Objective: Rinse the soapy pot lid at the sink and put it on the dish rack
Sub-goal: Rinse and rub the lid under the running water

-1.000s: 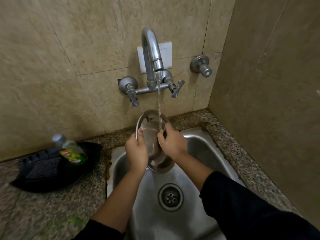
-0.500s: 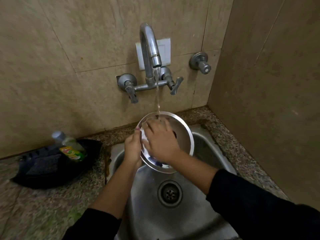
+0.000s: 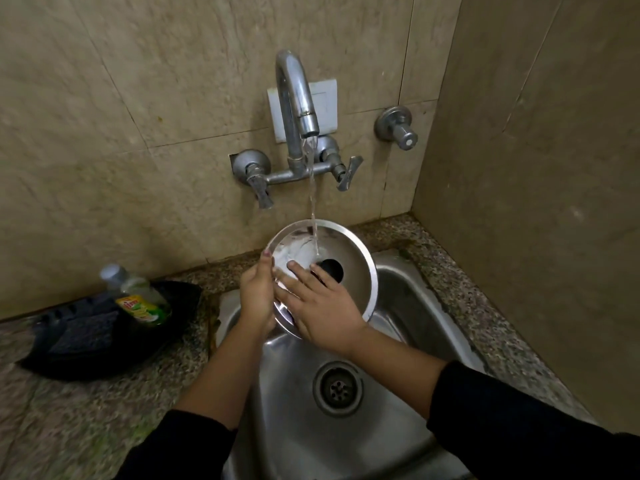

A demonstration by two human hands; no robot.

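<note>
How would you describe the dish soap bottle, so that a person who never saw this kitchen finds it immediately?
Start at the steel sink and go left along the speckled counter to the black tray by the wall. The dish soap bottle leans in this tray. It is the only clear bottle there, with green liquid and a yellow and red label.

Water from the tap (image 3: 298, 109) falls onto the steel pot lid (image 3: 349, 251), held tilted over the sink (image 3: 398, 289). The left hand (image 3: 258, 296) grips the lid's left rim; the right hand (image 3: 325, 310) lies flat on its face. Left of the hands, a soap bottle (image 3: 138, 296) rests in a black tray (image 3: 83, 344).
</note>
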